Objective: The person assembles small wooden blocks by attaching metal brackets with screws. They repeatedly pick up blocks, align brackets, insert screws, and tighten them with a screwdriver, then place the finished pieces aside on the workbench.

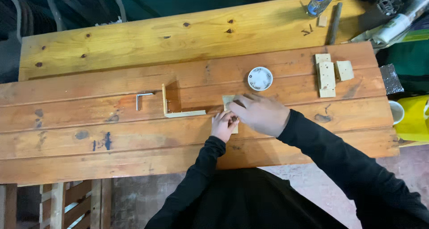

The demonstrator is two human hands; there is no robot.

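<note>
left hand (223, 125) curled, pinching small wood piece (228, 100) | right hand (260, 113) palm-down, fingers pressed on it

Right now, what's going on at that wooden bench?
A person in black sleeves works at a plank workbench. The left hand and right hand meet over a small pale wooden piece, mostly hidden beneath them. Just left stands an L-shaped wooden corner assembly, then a metal angle bracket. A small round white dish and stacked wood offcuts lie farther back.
</note>
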